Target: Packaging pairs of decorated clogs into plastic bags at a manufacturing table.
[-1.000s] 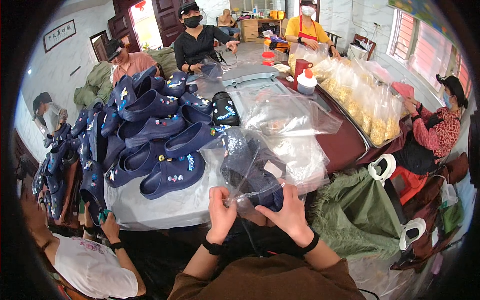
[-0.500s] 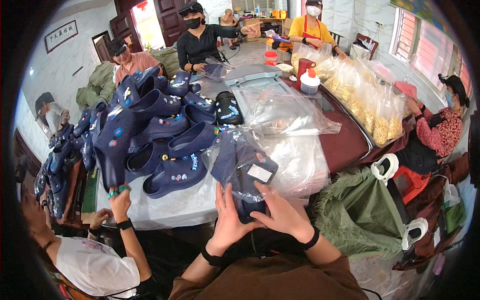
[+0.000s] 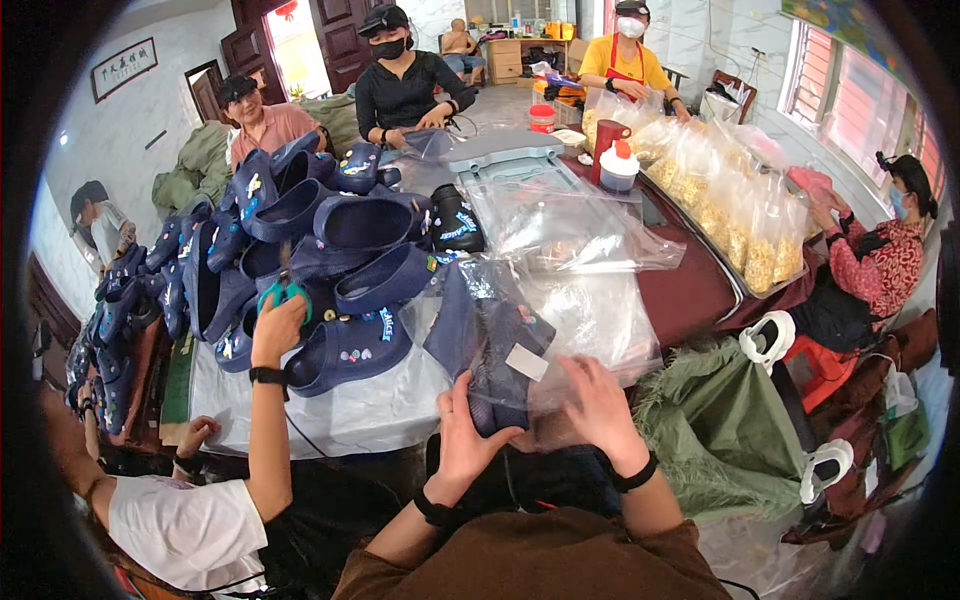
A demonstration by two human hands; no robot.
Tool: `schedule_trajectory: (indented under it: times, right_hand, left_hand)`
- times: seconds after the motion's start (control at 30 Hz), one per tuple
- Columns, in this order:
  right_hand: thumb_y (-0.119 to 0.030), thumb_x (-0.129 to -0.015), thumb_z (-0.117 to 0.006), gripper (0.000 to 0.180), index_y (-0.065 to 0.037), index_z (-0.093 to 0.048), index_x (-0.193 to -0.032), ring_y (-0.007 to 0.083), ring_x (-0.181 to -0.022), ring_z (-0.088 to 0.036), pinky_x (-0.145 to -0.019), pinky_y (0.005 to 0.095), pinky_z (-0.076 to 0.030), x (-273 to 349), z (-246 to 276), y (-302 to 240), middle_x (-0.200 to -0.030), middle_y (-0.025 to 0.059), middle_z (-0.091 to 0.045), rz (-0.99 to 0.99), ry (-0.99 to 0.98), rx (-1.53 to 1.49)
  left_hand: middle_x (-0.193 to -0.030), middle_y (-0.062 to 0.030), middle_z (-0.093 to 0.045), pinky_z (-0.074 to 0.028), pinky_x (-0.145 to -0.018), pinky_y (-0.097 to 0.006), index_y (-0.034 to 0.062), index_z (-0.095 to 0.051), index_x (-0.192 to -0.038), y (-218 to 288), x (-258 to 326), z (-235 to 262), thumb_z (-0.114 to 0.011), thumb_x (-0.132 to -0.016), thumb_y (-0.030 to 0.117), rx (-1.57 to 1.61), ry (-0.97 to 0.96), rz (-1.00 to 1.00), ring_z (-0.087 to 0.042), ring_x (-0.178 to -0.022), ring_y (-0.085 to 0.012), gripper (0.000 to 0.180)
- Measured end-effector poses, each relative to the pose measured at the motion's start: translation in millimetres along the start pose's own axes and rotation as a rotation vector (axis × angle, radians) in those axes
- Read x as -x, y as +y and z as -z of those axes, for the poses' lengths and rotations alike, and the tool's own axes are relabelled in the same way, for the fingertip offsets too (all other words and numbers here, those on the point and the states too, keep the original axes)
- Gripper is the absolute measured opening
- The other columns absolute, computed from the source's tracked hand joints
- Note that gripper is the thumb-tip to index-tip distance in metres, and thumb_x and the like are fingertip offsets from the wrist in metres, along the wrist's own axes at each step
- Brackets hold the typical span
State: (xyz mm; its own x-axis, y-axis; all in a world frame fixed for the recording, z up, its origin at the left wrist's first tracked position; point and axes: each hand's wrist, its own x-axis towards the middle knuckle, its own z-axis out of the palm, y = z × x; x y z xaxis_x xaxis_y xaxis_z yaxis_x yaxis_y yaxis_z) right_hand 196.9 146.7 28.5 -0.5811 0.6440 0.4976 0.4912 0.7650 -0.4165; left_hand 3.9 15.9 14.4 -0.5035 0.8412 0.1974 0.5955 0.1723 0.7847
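Since half a second ago the bagged pair of dark blue clogs has stayed in front of the person's chest while the hands have shifted on it: the left hand has wrapped around the lower end of the pair, thumb up against the sole, and the right hand has slid to the right side, fingers spread flat over the clear plastic bag that covers the shoes. So the left hand is closed around the clogs through the bag, and the right is open, pressing the film. A white label shows on the bag between the two hands.

To the left, a co-worker in a white shirt has raised an arm; that hand now grips green-handled scissors over the pile of dark blue clogs, where earlier it held a shoe lower down.

The pair sits just above the near edge of the table, which is covered here with a white sheet; farther right the bare top is dark red-brown. More clear bags lie in a loose heap behind the pair, and a long tray of bags with yellow contents runs along the right side. A red bottle with a white cap stands near the far end. An olive green sack slumps just right of the person's right hand. Other people sit around the table in a room with pale marbled walls, dark wooden doors at the back and windows on the right
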Motion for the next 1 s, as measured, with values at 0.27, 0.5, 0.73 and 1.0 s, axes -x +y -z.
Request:
schedule_trajectory:
  times: [0.27,0.5,0.73,1.0]
  right_hand:
    - [0.003,-0.085,-0.062,0.021,-0.004,-0.062,-0.105,0.0325,-0.079,-0.063,-0.071,0.0381,-0.051,8.5,14.3,-9.6,-0.089,0.0140,-0.059,-0.086,0.005,-0.408]
    - [0.007,-0.089,-0.059,0.012,0.001,-0.060,-0.099,0.0225,-0.078,-0.058,-0.072,0.0300,-0.046,18.6,34.6,-20.3,-0.088,0.0112,-0.057,-0.089,0.186,-0.691]
    - [0.007,-0.092,-0.058,0.012,0.000,-0.060,-0.102,0.0106,-0.081,-0.056,-0.075,0.0252,-0.046,14.1,12.6,-1.1,-0.091,0.0043,-0.059,-0.159,0.295,-0.570]
    - [-0.030,-0.070,-0.091,0.085,0.002,-0.046,-0.134,0.0402,-0.114,-0.052,-0.098,0.0442,-0.045,29.0,9.0,-8.4,-0.125,0.0218,-0.050,-0.161,0.135,-0.342]
  left_hand:
    - [-0.125,-0.0199,-0.060,-0.048,-0.099,-0.044,0.0034,-0.050,-0.137,-20.1,-6.6,3.0,-0.093,-0.066,0.022,0.144,0.035,-0.197,-0.060,-0.116,-0.0387,0.085]
    - [-0.117,-0.0176,-0.061,-0.050,-0.091,-0.044,0.0047,-0.053,-0.134,1.2,-13.9,-0.3,-0.092,-0.069,0.022,0.160,-0.054,-0.393,-0.061,-0.108,-0.0386,0.078]
    - [-0.112,-0.0181,-0.061,-0.050,-0.087,-0.045,0.0072,-0.054,-0.135,14.4,-39.2,-24.9,-0.091,-0.069,0.024,0.120,-0.070,-0.441,-0.060,-0.104,-0.0406,0.078]
    - [-0.119,-0.0093,-0.063,-0.048,-0.094,-0.036,0.0049,-0.037,-0.150,2.8,-36.1,-28.8,-0.089,-0.074,0.010,0.363,-0.147,-0.381,-0.059,-0.113,-0.0205,0.092]
